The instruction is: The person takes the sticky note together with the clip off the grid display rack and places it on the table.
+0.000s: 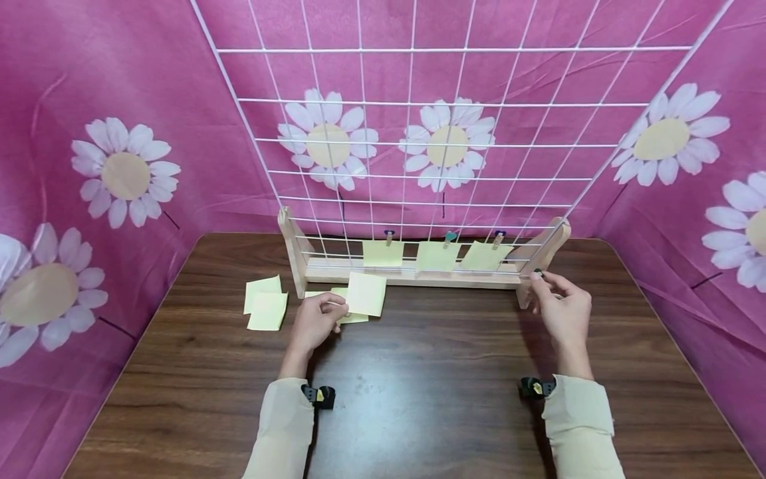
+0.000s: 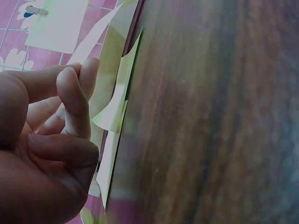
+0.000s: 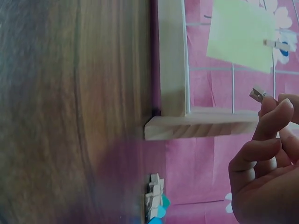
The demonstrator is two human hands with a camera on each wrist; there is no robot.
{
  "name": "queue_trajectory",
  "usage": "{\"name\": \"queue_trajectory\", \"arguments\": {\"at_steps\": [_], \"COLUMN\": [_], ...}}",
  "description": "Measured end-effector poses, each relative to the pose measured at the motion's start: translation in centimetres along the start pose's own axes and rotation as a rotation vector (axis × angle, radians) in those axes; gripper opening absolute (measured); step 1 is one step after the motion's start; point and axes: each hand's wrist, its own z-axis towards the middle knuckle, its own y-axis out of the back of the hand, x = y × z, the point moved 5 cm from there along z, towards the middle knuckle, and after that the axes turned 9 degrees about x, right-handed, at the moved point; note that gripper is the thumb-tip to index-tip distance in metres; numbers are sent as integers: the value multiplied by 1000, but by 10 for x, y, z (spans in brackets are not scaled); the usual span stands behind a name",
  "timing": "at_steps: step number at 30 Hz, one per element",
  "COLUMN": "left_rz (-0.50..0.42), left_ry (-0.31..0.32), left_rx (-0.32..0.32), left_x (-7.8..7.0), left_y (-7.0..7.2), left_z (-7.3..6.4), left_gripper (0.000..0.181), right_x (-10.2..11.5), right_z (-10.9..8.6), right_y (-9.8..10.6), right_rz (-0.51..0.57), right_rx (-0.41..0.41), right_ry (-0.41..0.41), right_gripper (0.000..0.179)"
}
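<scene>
My left hand (image 1: 316, 322) pinches a pale yellow sticky note (image 1: 368, 294) between thumb and fingers, held above other notes (image 1: 354, 319) on the table. To the right, my right hand (image 1: 565, 311) pinches a small wooden clothespin (image 3: 257, 94) by the stand's right foot, its jaws pointing away from the fingertips. On the white wire grid (image 1: 413, 144) hang three yellow notes: a left one (image 1: 383, 255), a middle one (image 1: 437, 258) and a slightly tilted right one (image 1: 485, 257), each with a small clothespin at its top edge.
The grid stands in a wooden base (image 1: 413, 280) at the back of the brown table (image 1: 413, 399). Two overlapping notes (image 1: 267, 313) lie left of the base. In the right wrist view, several clothespins (image 3: 155, 196) with blue and green decorations lie beyond the right foot.
</scene>
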Motion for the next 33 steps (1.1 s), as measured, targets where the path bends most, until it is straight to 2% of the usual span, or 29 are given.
{"name": "queue_trajectory", "arguments": {"at_steps": [5,11,16,19,24,30,33], "left_rz": [71,145,166,185,226,247,247], "left_ry": [2,35,53,61,66,80,87], "left_rx": [13,32,47,48,40,52,61], "left_x": [0,0,-2,-1,-2,-4,-5], "left_y": [-1,-2,-4,-4,-3,-2,-2], "left_z": [2,2,2,3,4,4,4], "left_gripper": [9,9,10,10,9,11,11], "right_x": [-7,-14,-18,-19,-20,-24,-28], "right_z": [1,2,2,2,3,8,11], "right_y": [7,13,20,23,27,32,35], "right_rz": [-7,-55,-7,42,107,77,53], "right_rx": [-12,-1,-12,-23,-29,-37,-22], "right_ry": [-43,-80,-105,-115,-125,-157,-169], "right_gripper": [9,16,2,12,14,13,6]}}
